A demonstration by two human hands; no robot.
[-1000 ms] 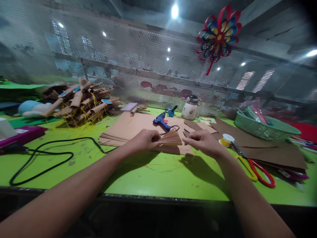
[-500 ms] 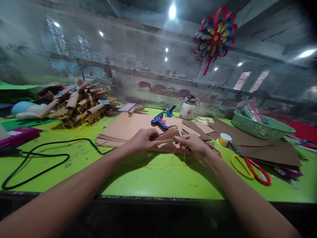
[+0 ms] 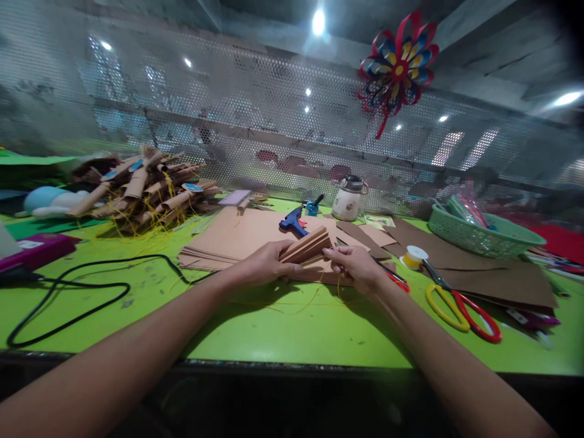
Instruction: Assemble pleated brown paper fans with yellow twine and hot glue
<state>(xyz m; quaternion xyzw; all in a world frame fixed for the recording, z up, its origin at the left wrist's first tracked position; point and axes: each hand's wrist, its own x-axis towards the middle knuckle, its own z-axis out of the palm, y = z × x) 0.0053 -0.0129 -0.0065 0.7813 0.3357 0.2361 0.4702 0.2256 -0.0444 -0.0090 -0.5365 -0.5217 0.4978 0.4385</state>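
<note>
A pleated brown paper fan [image 3: 309, 244] is held between my two hands above the stacked paper. My left hand [image 3: 269, 263] grips its left end, thumb in front and fingers behind. At the right end, my right hand [image 3: 351, 263] pinches the folds with thumb and fingertips. Yellow string [image 3: 314, 296] hangs below the right hand onto the green table [image 3: 292, 334]. Just behind the fan, a blue glue gun [image 3: 294, 222] lies on the brown paper sheets [image 3: 232, 231].
Bundled paper rolls [image 3: 150, 194] with yellow string lie at left, near a black cord [image 3: 123, 261]. On the right are a thread spool [image 3: 413, 257], scissors [image 3: 460, 310], dark brown paper [image 3: 493, 280] and a green basket [image 3: 483, 234]. A jar [image 3: 349, 199] stands at the back.
My left hand has shifted its grip, its thumb now stretched along the fan's lower side. The folded fan looks more upright and pressed together. My right hand keeps its pinch.
</note>
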